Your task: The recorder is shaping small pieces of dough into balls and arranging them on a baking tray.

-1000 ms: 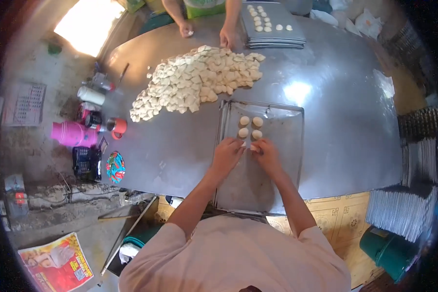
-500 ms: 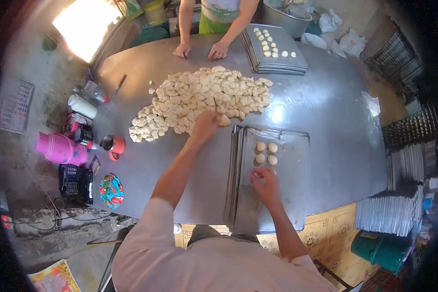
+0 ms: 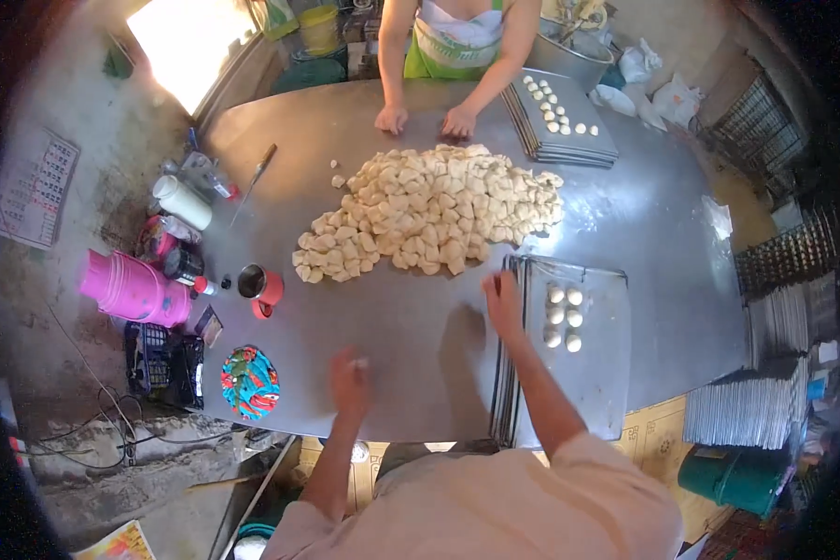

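Observation:
My left hand (image 3: 350, 383) is over the bare metal table near its front edge, smeared by motion, with a small pale spot at its fingertips that I cannot make out. Above the left edge of the near tray stack, my right hand (image 3: 502, 303) has its fingers curled together; what they hold, if anything, is hidden. Several round dough balls (image 3: 555, 316) sit in two columns on the near tray (image 3: 593, 392). Beyond my hands lies a big heap of cut dough pieces (image 3: 429, 205), with a couple of loose bits at its far left.
Across the table, a person in a green apron rests both hands (image 3: 457, 121) on it. A far tray stack (image 3: 569, 145) carries more dough balls. Along the left are a red mug (image 3: 266, 294), a patterned cloth bundle (image 3: 249, 383), a knife (image 3: 257, 177) and pink buckets (image 3: 131, 289).
My left hand has drawn back from the dough heap toward me. My right hand has moved off the dough balls to the tray's left edge. The view has shifted, and another pair of balls shows.

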A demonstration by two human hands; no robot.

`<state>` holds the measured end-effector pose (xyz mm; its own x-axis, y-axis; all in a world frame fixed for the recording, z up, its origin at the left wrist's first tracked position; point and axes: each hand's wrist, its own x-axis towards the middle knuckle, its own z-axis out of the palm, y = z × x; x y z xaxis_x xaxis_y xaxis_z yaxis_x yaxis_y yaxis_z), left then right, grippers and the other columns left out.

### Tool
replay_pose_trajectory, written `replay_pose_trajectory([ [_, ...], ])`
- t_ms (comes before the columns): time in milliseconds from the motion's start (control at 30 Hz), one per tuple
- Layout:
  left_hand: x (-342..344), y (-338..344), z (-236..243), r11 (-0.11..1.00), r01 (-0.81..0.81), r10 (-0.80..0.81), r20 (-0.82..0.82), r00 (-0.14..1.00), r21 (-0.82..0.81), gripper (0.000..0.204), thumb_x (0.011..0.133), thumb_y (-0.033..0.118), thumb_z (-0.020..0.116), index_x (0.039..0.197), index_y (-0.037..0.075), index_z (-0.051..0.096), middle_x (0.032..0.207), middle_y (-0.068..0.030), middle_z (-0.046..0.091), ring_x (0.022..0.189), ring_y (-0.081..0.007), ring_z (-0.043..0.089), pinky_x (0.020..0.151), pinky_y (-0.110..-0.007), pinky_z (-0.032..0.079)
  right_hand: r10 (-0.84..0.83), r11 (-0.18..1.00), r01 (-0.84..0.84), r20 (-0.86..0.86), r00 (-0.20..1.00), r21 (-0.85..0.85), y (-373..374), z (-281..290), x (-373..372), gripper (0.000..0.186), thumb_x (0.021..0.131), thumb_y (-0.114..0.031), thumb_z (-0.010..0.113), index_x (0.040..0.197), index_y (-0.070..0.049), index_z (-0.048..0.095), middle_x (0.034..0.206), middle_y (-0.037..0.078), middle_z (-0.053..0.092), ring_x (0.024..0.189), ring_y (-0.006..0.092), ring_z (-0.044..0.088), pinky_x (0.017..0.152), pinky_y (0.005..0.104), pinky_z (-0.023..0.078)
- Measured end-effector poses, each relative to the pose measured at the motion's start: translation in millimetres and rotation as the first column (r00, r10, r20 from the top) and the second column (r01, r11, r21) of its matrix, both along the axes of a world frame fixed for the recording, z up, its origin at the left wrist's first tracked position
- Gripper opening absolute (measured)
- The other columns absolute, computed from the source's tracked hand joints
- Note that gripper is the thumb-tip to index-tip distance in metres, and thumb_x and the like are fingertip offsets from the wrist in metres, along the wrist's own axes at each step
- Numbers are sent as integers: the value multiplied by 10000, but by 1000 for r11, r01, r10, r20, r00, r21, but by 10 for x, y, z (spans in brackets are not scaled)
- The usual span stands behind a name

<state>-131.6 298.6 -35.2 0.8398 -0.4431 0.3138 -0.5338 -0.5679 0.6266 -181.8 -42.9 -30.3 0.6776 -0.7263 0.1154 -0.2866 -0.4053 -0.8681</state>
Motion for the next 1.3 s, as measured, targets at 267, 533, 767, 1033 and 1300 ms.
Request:
replay_pose_trajectory([
  [267,720,616,-365,887,112,-155,62,986,448,137,977,124,639,1097,64,669,1153,-185,681,1157,-398,632,1033,-510,502,2,764,-235,-361,933,-602,822,-427,-392,284,1033,-296,641,1079,-17,617,1122,230,628,1036,461,586,924,599,451],
  [533,389,697,-576,900,114,-222,216,951,420,165,953,144,642,1098,70,668,1159,-169,678,1160,-373,626,1046,-514,494,217,786,-393,-382,898,-478,1232,-237,-221,177,1023,-214,621,1079,-55,677,1102,170,668,1096,367,621,976,496,482],
  [767,227,857,-705,889,92,-99,-8,995,449,198,918,141,657,1103,70,674,1132,-179,678,1134,-379,635,1008,-521,514,302,762,-466,-390,870,-449,1449,-472,-372,210,984,-205,604,1121,-73,693,1086,162,666,1075,372,622,972,494,479],
  [1033,238,473,-624,919,272,-292,29,956,286,233,926,79,649,1153,85,699,1102,-180,707,1121,-383,662,997,-517,531,514,584,-603,-327,793,-544,1600,-348,-590,279,976,-177,582,1171,-5,684,1196,188,682,1185,409,630,1070,531,468],
  [1300,24,549,-804,841,176,-264,103,959,512,195,959,130,621,1124,63,701,1080,-169,715,1040,-376,670,906,-499,557,427,698,-576,-399,812,-426,1634,-464,-747,250,927,-157,640,1131,-17,677,1160,191,678,1151,404,630,1027,523,491],
])
